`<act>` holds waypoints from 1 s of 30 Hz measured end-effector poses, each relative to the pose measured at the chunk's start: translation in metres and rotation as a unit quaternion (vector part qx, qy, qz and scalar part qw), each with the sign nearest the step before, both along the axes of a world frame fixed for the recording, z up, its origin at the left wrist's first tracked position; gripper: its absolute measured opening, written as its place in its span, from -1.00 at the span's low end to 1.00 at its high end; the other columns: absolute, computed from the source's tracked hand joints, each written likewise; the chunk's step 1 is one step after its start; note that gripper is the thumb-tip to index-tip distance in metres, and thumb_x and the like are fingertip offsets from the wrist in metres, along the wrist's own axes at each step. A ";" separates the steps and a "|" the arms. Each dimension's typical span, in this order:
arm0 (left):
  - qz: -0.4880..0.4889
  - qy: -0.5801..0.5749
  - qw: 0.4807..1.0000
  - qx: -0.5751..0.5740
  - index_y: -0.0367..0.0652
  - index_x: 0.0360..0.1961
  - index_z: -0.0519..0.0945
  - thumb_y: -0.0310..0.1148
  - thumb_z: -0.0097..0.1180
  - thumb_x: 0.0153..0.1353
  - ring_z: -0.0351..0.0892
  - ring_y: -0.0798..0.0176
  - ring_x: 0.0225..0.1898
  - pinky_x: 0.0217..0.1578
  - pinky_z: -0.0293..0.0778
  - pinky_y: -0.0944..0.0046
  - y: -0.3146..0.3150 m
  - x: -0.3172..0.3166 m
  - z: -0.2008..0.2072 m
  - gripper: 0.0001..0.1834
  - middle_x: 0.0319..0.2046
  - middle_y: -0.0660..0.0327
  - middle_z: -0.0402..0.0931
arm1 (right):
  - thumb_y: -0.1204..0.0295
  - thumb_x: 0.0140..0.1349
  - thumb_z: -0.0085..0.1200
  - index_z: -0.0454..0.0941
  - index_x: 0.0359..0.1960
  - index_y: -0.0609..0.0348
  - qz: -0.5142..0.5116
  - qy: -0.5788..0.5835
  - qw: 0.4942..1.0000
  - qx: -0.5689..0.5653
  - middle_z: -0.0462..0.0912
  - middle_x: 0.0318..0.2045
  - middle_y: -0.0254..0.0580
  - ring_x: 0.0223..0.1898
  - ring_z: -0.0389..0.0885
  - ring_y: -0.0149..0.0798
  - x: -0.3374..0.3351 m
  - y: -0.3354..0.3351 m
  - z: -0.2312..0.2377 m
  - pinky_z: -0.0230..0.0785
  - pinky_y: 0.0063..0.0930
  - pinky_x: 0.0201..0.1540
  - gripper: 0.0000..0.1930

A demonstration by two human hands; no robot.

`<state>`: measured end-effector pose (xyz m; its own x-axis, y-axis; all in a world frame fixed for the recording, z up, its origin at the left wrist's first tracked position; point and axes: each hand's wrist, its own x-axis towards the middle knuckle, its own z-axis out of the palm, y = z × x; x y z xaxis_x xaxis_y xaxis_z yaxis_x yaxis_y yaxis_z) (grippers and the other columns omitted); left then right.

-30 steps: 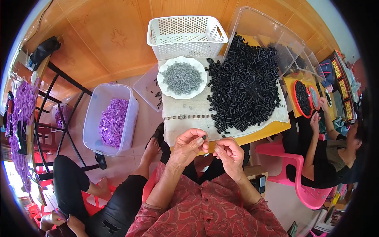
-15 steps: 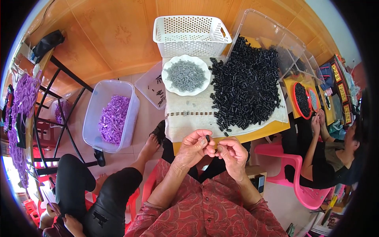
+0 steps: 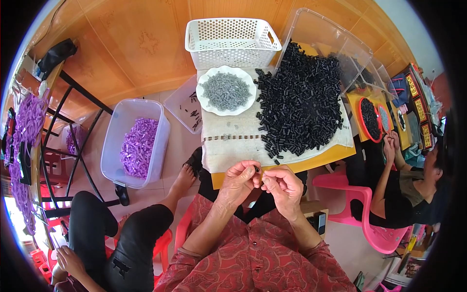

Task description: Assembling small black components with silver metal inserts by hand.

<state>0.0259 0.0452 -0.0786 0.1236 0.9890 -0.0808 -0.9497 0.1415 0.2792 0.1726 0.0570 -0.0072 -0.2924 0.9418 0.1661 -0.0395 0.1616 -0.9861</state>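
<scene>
Black piece [image 3: 257, 169] in left fingers [image 3: 249, 171], right hand [image 3: 283, 189] close beside

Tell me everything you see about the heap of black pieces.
The heap of black pieces is a jumble of countless short, slightly shiny tubes or cylinders, plastic by the look. It spreads loose over the pale cloth, right of the white scalloped plate, piled thick but scattering into single pieces at the near and left edges. Toward the back it reaches a clear tub.
</scene>
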 end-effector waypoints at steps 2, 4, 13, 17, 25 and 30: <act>-0.004 0.003 1.000 -0.001 -0.28 -0.02 0.64 -0.41 0.14 0.40 0.58 0.32 -0.39 -0.29 0.57 0.30 0.000 0.001 -0.001 -0.78 -0.27 0.14 0.63 | 0.68 0.32 0.14 0.57 -0.09 0.38 0.006 -0.012 1.000 0.024 0.62 -0.17 -0.09 -0.30 0.69 -0.37 -0.002 0.001 0.003 0.60 -0.59 -0.27 -0.85; -0.003 0.000 1.000 0.012 -0.30 -0.02 0.63 -0.43 0.14 0.40 0.58 0.33 -0.38 -0.29 0.57 0.31 0.000 0.002 0.000 -0.78 -0.29 0.16 0.63 | 0.68 0.32 0.14 0.56 -0.09 0.38 0.007 -0.017 1.000 0.025 0.62 -0.17 -0.09 -0.29 0.70 -0.36 -0.002 0.002 0.003 0.61 -0.57 -0.26 -0.85; -0.001 0.078 0.996 0.038 -0.27 -0.04 0.65 -0.44 0.18 0.37 0.63 0.34 -0.35 -0.24 0.60 0.29 -0.001 0.001 -0.001 -0.80 -0.26 0.20 0.67 | 0.67 0.32 0.15 0.58 -0.12 0.37 -0.008 -0.035 0.999 0.023 0.64 -0.22 -0.13 -0.33 0.70 -0.39 0.000 0.003 -0.001 0.58 -0.61 -0.33 -0.87; 0.009 0.117 0.993 0.032 -0.32 -0.03 0.64 -0.55 0.15 0.37 0.61 0.36 -0.34 -0.27 0.59 0.36 -0.003 0.000 -0.005 -0.81 -0.29 0.18 0.64 | 0.66 0.31 0.16 0.59 -0.15 0.38 -0.010 -0.055 0.998 0.022 0.65 -0.25 -0.14 -0.36 0.70 -0.40 0.003 0.003 -0.001 0.58 -0.61 -0.34 -0.89; -0.046 0.179 0.981 0.057 -0.34 -0.08 0.65 -0.57 0.18 0.33 0.62 0.37 -0.40 -0.32 0.61 0.37 -0.005 -0.010 -0.007 -0.84 -0.34 0.17 0.65 | 0.57 0.25 0.29 0.59 -0.31 0.27 0.050 -0.071 0.993 -0.073 0.68 -0.45 -0.27 -0.46 0.65 -0.52 0.018 0.008 0.000 0.48 -0.65 -0.44 -0.91; -0.107 0.163 0.979 0.052 -0.35 -0.09 0.64 -0.54 0.24 0.29 0.66 0.26 -0.41 -0.33 0.63 0.28 -0.008 -0.015 -0.014 -0.81 -0.36 0.11 0.66 | 0.57 0.25 0.29 0.54 -0.38 0.25 0.089 -0.058 0.987 -0.121 0.72 -0.46 -0.24 -0.44 0.66 -0.53 0.023 0.009 0.004 0.51 -0.63 -0.42 -0.86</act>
